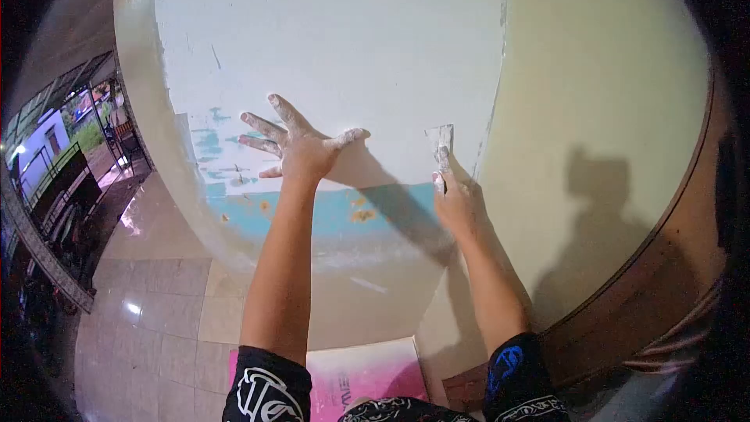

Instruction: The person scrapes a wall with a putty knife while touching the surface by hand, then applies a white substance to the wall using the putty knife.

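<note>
My left hand (pixel 303 150) is spread out against the wall, fingers apart and coated in white powder or paste. It lies on the lower part of a large white patch (pixel 336 39), just above a light blue strip (pixel 328 215) with rusty spots. My right hand (pixel 455 199) grips a putty knife (pixel 442 148) by its handle. The knife's blade points up and is at the wall's white patch near its right border; whether the edge touches cannot be made out. Blue streaks show through the white left of my left hand.
Yellowish wall (pixel 594 70) surrounds the patch, with my shadow on the right. A pink and white box or board (pixel 367 375) lies below me. Tiled floor (pixel 148 320) extends at lower left, towards an opening with a metal gate (pixel 74 160). Brown wood (pixel 625 312) stands at lower right.
</note>
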A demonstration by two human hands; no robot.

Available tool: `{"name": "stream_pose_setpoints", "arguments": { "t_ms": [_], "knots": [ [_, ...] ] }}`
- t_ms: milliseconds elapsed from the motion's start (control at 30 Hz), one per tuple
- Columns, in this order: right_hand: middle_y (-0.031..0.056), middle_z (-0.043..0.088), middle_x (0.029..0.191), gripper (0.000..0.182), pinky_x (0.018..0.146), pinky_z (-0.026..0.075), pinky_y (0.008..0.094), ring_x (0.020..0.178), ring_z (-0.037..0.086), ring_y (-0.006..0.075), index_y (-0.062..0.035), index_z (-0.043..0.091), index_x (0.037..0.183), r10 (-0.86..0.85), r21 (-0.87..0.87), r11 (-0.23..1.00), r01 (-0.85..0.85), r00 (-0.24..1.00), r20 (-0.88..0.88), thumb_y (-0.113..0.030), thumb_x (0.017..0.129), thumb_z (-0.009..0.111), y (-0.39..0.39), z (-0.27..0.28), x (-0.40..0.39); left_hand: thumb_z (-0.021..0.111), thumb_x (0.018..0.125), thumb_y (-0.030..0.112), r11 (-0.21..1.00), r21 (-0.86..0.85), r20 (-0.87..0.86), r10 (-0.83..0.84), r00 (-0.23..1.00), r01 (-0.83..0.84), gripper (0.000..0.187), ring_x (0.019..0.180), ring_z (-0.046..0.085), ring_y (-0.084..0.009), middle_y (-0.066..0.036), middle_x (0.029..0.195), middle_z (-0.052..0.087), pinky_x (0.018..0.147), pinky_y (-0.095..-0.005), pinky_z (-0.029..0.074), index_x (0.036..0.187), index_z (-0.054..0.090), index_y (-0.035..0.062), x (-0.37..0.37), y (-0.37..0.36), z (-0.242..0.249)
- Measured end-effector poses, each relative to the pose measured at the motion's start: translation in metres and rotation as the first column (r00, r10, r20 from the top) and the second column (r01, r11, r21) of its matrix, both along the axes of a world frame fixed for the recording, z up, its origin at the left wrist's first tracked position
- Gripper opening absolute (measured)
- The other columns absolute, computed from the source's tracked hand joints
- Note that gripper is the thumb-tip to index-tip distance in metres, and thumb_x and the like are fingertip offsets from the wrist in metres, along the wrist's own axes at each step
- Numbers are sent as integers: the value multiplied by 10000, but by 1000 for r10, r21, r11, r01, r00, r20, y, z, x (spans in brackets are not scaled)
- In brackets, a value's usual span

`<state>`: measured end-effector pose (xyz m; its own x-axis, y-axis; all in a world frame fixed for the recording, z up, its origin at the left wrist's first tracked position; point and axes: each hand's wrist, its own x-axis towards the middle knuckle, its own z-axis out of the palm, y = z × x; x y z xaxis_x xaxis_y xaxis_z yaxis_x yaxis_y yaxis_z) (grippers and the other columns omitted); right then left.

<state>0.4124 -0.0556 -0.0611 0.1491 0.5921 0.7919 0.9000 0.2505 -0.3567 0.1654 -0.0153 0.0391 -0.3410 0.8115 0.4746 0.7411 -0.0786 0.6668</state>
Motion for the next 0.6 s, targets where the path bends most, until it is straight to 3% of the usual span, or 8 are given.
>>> {"name": "stream_pose_setpoints", "arguments": {
  "t_ms": [33,67,167,233,300,433,467,600],
  "knots": [
    [261,696,1008,390,816,498,534,900,660,453,-159,601,1355,31,119,992,-31,1000,0,-323,1009,526,2,0,1,848,440,812,1000,6,0,-1,1000,1,1665,1390,-262,-652,-368,1547,-319,902,-914,131,1604,-94,85,0,-1,3],
    [261,687,1095,398,872,498,527,940,648,459,-146,596,1365,-106,-242,966,94,994,-35,-310,1011,518,12,8,7,853,438,804,1000,-8,-3,10,1000,-10,1663,1395,-260,-647,-360,1552,-317,907,-912,133,1605,-89,87,1,-3,4],
    [270,676,1129,470,939,482,522,1068,617,481,-65,539,1386,-80,-232,972,29,974,-212,-365,1028,484,16,39,11,854,426,808,1000,5,-7,24,1000,-24,1668,1400,-261,-640,-353,1561,-306,908,-912,138,1608,-77,88,1,1,-1],
    [271,661,1193,495,991,469,510,1122,603,478,-65,496,1434,-63,-241,970,36,993,-102,-351,1030,478,6,19,13,842,430,820,1000,-29,0,9,1000,-9,1653,1402,-302,-609,-339,1555,-333,942,-905,116,1610,-104,151,0,0,0],
    [273,651,1217,513,998,474,508,1113,615,474,-123,430,1503,-31,35,999,30,999,26,-333,1036,460,3,-24,13,847,437,810,1000,-23,2,10,1000,-10,1647,1402,-298,-611,-341,1557,-327,944,-903,117,1611,-98,148,-1,-1,-1],
    [243,580,1362,540,1019,473,506,1189,581,462,-133,377,1538,-65,-187,981,60,998,-19,-278,1030,485,-1,14,23,852,435,804,1000,2,-12,21,1000,-21,1647,1397,-283,-630,-359,1558,-304,922,-909,118,1612,-74,119,0,0,-2],
    [248,551,1395,542,1032,462,509,1237,549,457,-103,390,1526,-145,-395,912,113,988,-52,-269,1023,507,3,35,25,847,421,819,1000,17,-15,26,1000,-25,1663,1390,-275,-645,-373,1555,-293,895,-919,117,1610,-62,95,0,1,-2],
    [270,547,1386,485,1052,453,495,1262,533,459,-99,459,1484,-89,-59,995,81,986,-140,-255,1027,502,11,-21,29,827,412,850,999,12,-47,40,998,-40,1682,1370,-270,-673,-404,1541,-282,858,-931,117,1605,-56,59,1,5,-1]
  ]
}}
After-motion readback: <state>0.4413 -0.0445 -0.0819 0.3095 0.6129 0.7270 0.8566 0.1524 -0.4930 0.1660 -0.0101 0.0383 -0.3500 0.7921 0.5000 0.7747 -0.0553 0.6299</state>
